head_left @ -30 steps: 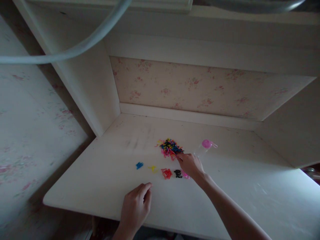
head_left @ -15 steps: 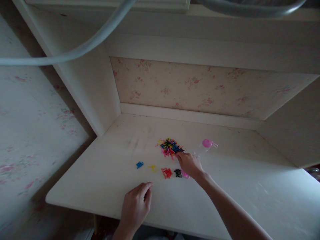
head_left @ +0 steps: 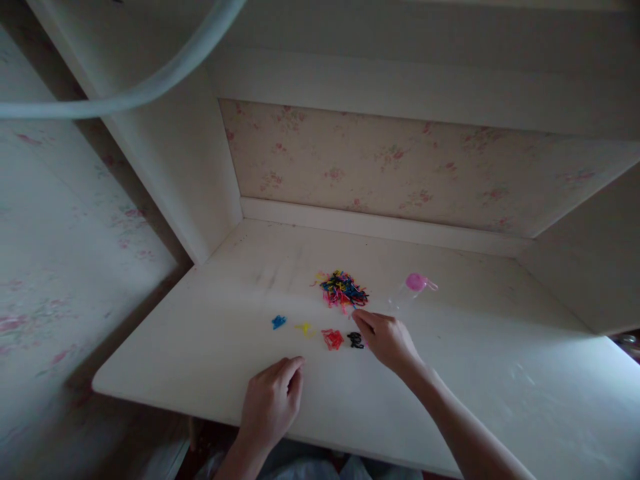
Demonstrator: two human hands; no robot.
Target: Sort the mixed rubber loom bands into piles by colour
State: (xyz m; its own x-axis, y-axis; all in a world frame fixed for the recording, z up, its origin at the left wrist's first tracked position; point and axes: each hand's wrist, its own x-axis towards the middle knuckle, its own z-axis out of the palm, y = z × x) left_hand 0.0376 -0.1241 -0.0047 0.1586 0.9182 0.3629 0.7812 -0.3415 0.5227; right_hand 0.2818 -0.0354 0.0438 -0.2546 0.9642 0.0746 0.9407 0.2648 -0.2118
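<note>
A mixed heap of small coloured rubber bands (head_left: 344,288) lies mid-table. My right hand (head_left: 390,339) is just in front of it, thumb and forefinger pinched together, with a bit of blue at the fingertips that looks like a rubber band. Before the heap lie sorted little piles: blue bands (head_left: 279,322), yellow bands (head_left: 305,329), red bands (head_left: 333,339) and black bands (head_left: 355,340). Some pink beside the black pile is mostly covered by my right hand. Nearer the front edge, my left hand (head_left: 273,401) rests with its fingers curled closed; nothing shows in it.
A clear container with a pink lid (head_left: 415,282) lies right of the heap. The white tabletop (head_left: 200,333) runs back to a low ledge and a flowered panel (head_left: 380,163). A pale curved tube (head_left: 165,87) crosses the upper left. White side panels flank the table.
My right hand has drawn back from the heap toward me, fingers pinched, and now covers more of the pink pile. My left hand stays in place. The view has tipped slightly.
</note>
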